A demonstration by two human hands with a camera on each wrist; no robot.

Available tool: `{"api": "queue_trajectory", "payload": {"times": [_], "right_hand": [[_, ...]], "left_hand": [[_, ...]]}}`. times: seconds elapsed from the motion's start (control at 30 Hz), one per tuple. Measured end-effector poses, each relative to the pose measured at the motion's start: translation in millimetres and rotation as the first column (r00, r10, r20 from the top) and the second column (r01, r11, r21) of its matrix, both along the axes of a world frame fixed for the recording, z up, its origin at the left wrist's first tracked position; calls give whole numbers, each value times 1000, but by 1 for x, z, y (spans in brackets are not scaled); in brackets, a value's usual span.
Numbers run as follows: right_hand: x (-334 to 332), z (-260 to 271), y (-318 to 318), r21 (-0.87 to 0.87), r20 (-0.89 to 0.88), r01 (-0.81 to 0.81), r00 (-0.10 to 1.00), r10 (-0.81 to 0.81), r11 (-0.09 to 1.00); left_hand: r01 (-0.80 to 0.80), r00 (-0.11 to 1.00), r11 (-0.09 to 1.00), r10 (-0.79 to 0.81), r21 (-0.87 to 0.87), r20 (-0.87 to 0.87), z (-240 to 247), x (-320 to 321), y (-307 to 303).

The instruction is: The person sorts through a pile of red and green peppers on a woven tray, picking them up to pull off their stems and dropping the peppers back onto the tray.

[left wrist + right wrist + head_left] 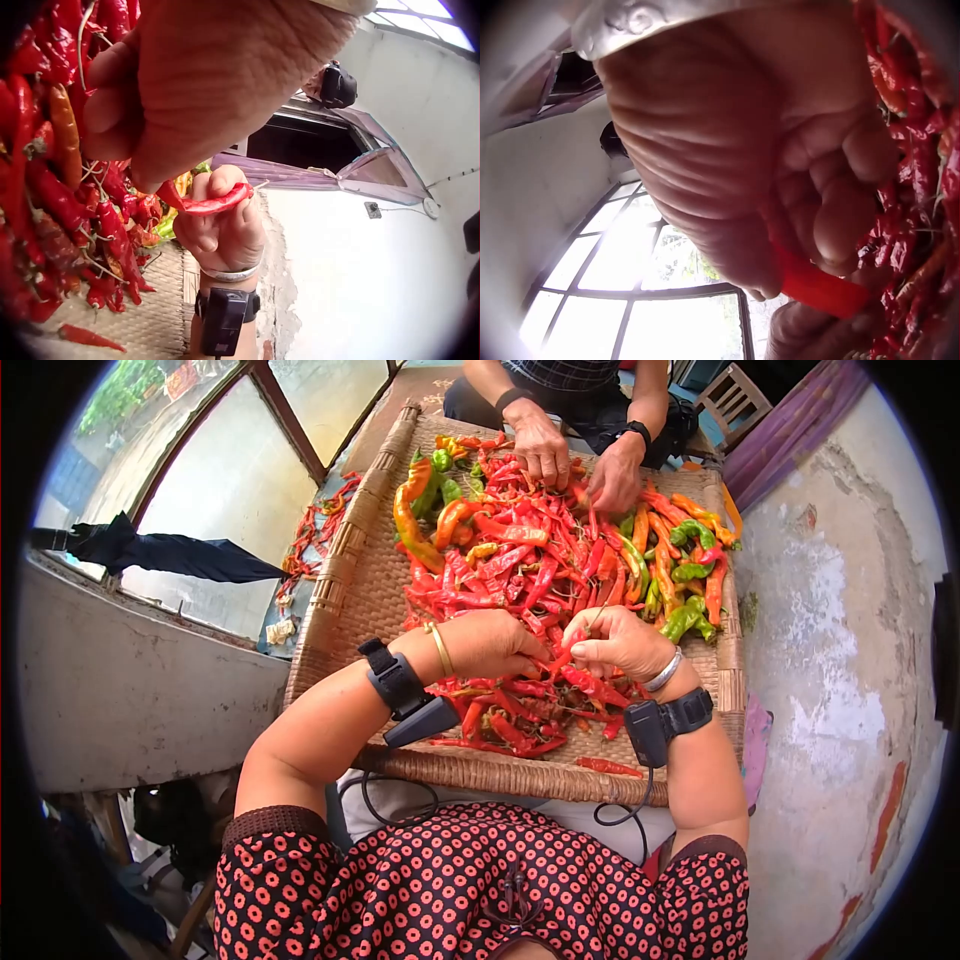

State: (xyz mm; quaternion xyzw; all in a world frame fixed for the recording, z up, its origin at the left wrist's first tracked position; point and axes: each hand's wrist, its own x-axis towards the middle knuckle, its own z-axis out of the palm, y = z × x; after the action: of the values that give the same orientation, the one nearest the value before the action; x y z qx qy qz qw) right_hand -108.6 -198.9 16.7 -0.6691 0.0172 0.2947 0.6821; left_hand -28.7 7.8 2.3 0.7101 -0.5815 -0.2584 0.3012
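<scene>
A glossy red chili pepper (217, 204) spans the space between both hands, above a heap of red chilies (520, 575). My right hand (628, 645) pinches it near the stem end, thumb on one side and curled fingers on the other; the thin stem sticks out past them in the left wrist view. At the pepper's other end, my left hand (490, 643) holds it with bent fingers and thumb, partly hidden by its own palm. In the right wrist view the red pepper (821, 291) runs from the right fingers down to the left hand.
The heap lies on a large woven tray (345, 595) with a raised rim. Orange and green peppers (690, 555) line its right side. Across the tray, another person's hands (570, 465) reach into the chilies. A folded dark umbrella (190, 555) hangs at left; a wall stands at right.
</scene>
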Motion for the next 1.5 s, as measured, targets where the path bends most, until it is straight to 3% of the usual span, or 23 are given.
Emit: {"api": "queue_trajectory", "payload": {"times": [0.07,0.2,0.27,0.3,0.33,0.4,0.43,0.5,0.53,0.6,0.73,0.77,0.83,0.87,0.93,1.0,1.03,1.13,1.27,1.33,1.43,1.47,1.5], "right_hand": [[1,-1,-3,-14,16,-7,1000,8,1000],[6,2,-18,-119,0,76,997,-77,990],[10,0,-28,-62,125,293,951,-284,954],[13,0,-30,185,151,402,890,-430,897],[17,2,-29,380,131,527,783,-608,760],[16,12,-26,405,128,690,608,-784,601],[15,8,-31,409,131,690,603,-787,597],[14,-4,-41,207,159,706,659,-735,678],[13,-4,-41,213,161,706,656,-737,675],[11,-2,-33,155,84,580,799,-595,800],[2,14,3,-164,210,253,953,-217,953],[-2,7,8,-199,262,156,960,-101,967],[-11,6,19,-263,253,-15,964,83,965],[-13,5,20,-454,350,-81,899,261,887],[-17,7,25,-631,346,-168,813,468,758],[-19,2,28,-644,364,-174,787,499,745],[-20,1,30,-669,352,-189,771,531,719],[-22,-4,32,-686,357,-183,759,544,705],[-23,-2,36,-720,337,-188,746,574,668],[-24,-3,37,-705,338,-209,742,580,678],[-24,-7,39,-695,351,-216,731,585,686],[-24,-5,39,-699,332,-231,733,593,677],[-24,-3,39,-703,314,-246,735,601,667]], "left_hand": [[-8,1000,1000,8,30,-1,0,3,1],[-412,847,907,416,-87,331,-10,25,4],[-533,751,824,565,-190,344,-25,35,6],[-530,751,826,562,-193,346,-30,37,8],[-559,725,808,585,-184,365,-34,39,9],[-584,698,792,602,-179,388,-37,41,8],[-604,700,788,597,-121,392,-37,40,8],[-626,702,778,591,-52,396,-38,41,7],[-623,702,780,588,-53,401,-39,41,7],[-662,667,746,629,-70,399,-42,41,6],[-672,680,741,625,-15,383,-49,48,7],[-659,659,744,644,-114,389,-52,48,8],[-659,649,738,656,-148,385,-44,44,7],[-661,640,729,672,-178,372,-41,44,7],[-622,640,746,659,-238,395,-32,46,7],[-525,806,846,529,-95,266,-15,47,7],[-437,862,890,456,-130,221,-6,45,7],[-330,943,942,325,62,76,17,42,7],[-237,971,956,230,173,63,47,43,3],[-284,959,935,278,213,60,55,53,-9],[-403,910,907,383,120,160,64,66,-37],[-497,866,855,500,-146,-24,57,72,-49],[-591,806,713,546,-377,-230,48,76,-57]]}}
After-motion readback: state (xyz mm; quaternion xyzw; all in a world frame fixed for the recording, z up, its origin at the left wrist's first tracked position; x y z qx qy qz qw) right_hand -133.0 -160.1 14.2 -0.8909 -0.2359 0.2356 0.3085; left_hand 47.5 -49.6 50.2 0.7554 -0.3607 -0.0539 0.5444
